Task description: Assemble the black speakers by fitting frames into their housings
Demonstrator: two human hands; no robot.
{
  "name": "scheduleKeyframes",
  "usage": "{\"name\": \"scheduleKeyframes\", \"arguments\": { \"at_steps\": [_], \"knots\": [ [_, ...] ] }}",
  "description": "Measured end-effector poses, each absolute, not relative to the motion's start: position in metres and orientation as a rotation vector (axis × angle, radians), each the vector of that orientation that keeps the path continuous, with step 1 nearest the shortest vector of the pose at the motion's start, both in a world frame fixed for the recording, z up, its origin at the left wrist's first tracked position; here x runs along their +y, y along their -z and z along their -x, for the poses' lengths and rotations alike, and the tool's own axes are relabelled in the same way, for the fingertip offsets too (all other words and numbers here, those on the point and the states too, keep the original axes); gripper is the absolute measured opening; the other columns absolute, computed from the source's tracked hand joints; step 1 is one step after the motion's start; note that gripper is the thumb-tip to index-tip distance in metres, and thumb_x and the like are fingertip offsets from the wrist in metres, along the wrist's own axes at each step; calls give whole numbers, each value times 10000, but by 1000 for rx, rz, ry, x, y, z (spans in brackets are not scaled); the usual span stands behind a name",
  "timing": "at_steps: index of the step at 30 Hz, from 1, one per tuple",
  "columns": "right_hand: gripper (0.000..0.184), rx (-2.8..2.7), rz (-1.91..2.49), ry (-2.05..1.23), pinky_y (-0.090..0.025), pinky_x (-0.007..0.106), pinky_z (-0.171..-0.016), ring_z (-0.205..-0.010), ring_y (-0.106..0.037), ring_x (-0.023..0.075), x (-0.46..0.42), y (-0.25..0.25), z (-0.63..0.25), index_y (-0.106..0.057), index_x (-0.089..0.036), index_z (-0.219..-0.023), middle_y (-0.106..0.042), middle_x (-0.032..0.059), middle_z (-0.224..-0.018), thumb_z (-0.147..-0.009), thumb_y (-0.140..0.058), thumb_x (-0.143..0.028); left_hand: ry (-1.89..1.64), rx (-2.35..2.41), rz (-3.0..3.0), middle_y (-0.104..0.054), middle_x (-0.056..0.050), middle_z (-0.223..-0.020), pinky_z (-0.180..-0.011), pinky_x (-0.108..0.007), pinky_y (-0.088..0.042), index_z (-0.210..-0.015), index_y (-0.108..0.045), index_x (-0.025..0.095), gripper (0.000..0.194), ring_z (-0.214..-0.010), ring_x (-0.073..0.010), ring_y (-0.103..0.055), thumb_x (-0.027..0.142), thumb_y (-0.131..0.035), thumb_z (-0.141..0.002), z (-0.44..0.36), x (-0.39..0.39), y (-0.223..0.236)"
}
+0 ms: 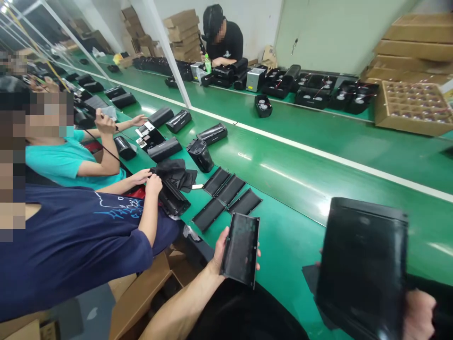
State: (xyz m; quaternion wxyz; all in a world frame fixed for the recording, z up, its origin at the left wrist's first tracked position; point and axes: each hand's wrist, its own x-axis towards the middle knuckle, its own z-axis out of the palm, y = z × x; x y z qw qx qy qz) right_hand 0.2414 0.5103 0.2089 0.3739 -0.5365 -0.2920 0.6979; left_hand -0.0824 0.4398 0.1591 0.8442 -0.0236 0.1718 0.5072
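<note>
My left hand (pixel 216 260) is closed around a thin black rectangular panel (pixel 240 248), tilted with its recessed, rimmed side facing me. At the right, a large glossy black housing (pixel 363 259) is gripped by my right hand (pixel 419 309), which is blurred at its lower right edge. Most of that hand's fingers are hidden behind the housing. Several similar black panels (pixel 207 213) lie on the green table just beyond my left hand. A dark flat piece (pixel 310 278) shows partly from under the housing.
To my left, a person in a navy shirt (pixel 71 236) handles a black housing (pixel 175 198); another wears turquoise (pixel 71 158). An upright black housing (pixel 200 156) stands ahead. Across the green table (pixel 283 189) are black units, a parts carton (pixel 412 106) and a seated person (pixel 226 40).
</note>
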Motion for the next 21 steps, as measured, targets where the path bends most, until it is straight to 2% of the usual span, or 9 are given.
{"name": "scheduleKeyframes", "arguments": {
  "at_steps": [2,3,6,7,10,14,18,21],
  "knots": [
    [1089,-583,1217,-1878,-587,715,-814,-1128,-687,561,490,-221,-246,-675,-439,-1337,-736,123,-1338,-425,-587,-1028,-1092,360,55,-711,-222,-1228,-850,-451,-551,-1415,-586,70,942,-1021,-330,-703,833,-398,-896,73,445,-165],
    [1109,-492,1196,-1904,-583,726,-824,-1134,-681,572,481,-226,-244,-659,-406,-1381,-723,144,-1356,-452,-603,-1009,-1087,360,55,-704,-232,-1252,-861,-448,-548,-1411,-589,53,960,-1028,-329,-703,838,-398,-892,68,447,-167],
    [951,-395,1400,-1929,-590,664,-911,-1130,-718,493,459,-239,-233,-530,-322,-1539,-761,154,-1283,-759,-578,-864,-1002,356,35,-712,-272,-1228,-942,-469,-519,-1385,-598,-24,1063,-1034,-362,-716,877,-414,-852,51,454,-170],
    [919,-413,1484,-1907,-590,639,-935,-1126,-726,466,456,-244,-229,-465,-306,-1586,-767,145,-1272,-817,-602,-791,-981,355,27,-718,-281,-1211,-977,-492,-502,-1375,-603,-36,1079,-1043,-382,-717,884,-424,-842,45,456,-169],
    [1023,-732,1660,-1729,-557,580,-1019,-1200,-696,424,460,-258,-217,-310,-320,-1656,-689,121,-1415,-797,-753,-653,-1006,374,29,-725,-282,-1226,-1055,-577,-451,-1334,-649,-7,1001,-1141,-432,-688,853,-460,-859,25,461,-163],
    [1117,-1283,1827,-1472,-436,572,-1146,-1375,-566,398,474,-260,-204,-217,-353,-1677,-519,115,-1591,-764,-755,-706,-1033,406,23,-763,-213,-1206,-1141,-545,-407,-1238,-732,67,792,-1256,-417,-647,752,-630,-852,-4,464,-155],
    [1150,-1507,1917,-1346,-463,560,-1108,-1362,-580,395,480,-259,-198,-148,-331,-1692,-494,131,-1604,-771,-700,-743,-1006,395,-19,-797,-171,-1121,-1164,-504,-408,-1166,-774,99,758,-1245,-397,-662,716,-798,-725,-26,464,-154],
    [1130,-1601,1976,-1227,-494,554,-1047,-1291,-630,411,482,-266,-192,-154,-298,-1697,-543,162,-1554,-795,-659,-755,-1042,381,-75,-779,-182,-1175,-1162,-498,-416,-1226,-753,100,818,-1239,-397,-665,703,-842,-681,-35,467,-164]
  ]
}}
